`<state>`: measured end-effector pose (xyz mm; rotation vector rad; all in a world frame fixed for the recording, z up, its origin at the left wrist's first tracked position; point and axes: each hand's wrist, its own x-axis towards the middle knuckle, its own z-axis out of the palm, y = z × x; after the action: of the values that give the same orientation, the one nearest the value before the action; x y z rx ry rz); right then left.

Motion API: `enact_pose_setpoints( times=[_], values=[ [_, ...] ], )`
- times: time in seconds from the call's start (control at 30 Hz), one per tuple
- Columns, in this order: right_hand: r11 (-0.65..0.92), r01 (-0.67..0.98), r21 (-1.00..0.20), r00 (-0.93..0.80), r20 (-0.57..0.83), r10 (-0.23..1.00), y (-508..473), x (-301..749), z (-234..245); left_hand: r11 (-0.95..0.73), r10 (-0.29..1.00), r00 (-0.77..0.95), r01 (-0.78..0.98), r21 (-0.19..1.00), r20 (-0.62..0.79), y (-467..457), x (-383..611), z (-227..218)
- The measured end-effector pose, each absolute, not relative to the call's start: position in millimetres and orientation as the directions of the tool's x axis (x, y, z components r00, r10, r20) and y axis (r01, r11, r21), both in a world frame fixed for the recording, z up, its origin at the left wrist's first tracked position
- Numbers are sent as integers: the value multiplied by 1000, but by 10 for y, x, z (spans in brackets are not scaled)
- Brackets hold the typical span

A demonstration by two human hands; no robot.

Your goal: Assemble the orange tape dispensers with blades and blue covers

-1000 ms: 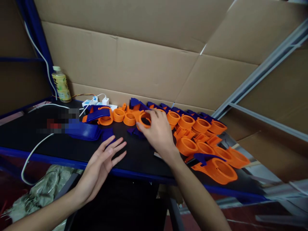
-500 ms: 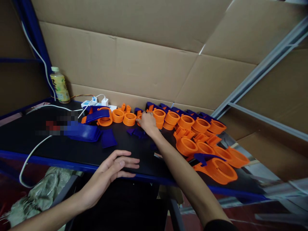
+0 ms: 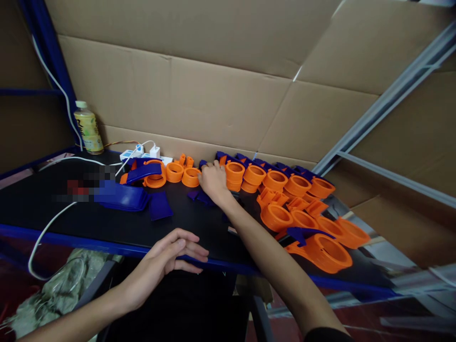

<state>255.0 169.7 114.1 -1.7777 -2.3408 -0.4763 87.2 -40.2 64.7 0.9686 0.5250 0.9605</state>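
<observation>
My right hand (image 3: 213, 182) reaches to the back row of the table, its fingers bent down behind the knuckles. What they close on is hidden by the hand. Just left of it stands an orange ring-shaped tape dispenser body (image 3: 191, 177); to its right is a stacked pair of orange tape dispensers (image 3: 234, 172) with dark blue parts behind. Small dark blue plastic pieces (image 3: 203, 197) lie below the hand. Above the table's front edge hovers my left hand (image 3: 174, 251), open and holding nothing, its fingers loosely stretched to the right.
More orange tape dispensers (image 3: 276, 216) fill the right side. Flat blue plastic pieces (image 3: 124, 197) are stacked at the left, with a single blue piece (image 3: 160, 205) beside them. A power strip (image 3: 166, 160), white cables and a drink bottle (image 3: 88, 128) stand by the cardboard wall (image 3: 195, 95).
My right hand has shifted slightly left and toward me, now covering the orange ring that showed beside its fingers. My left hand has dropped a little, its fingers more bent.
</observation>
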Motion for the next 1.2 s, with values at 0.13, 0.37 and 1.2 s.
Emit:
enact_pose_setpoints(
  times=[0.13, 0.37, 1.2],
  values=[
    [353, 918, 182, -393, 280, 876, 1726, 2408, 1134, 213, 850, 525, -406, 889, 36, -409, 866, 615],
    [403, 899, 172, -437, 294, 850, 1756, 2351, 1099, 177, 839, 542, -347, 921, 43, -387, 867, 599],
    [828, 308, -468, -659, 522, 541, -319, 2804, 1234, 111, 994, 76, -663, 740, -81, -306, 712, 682]
  ],
)
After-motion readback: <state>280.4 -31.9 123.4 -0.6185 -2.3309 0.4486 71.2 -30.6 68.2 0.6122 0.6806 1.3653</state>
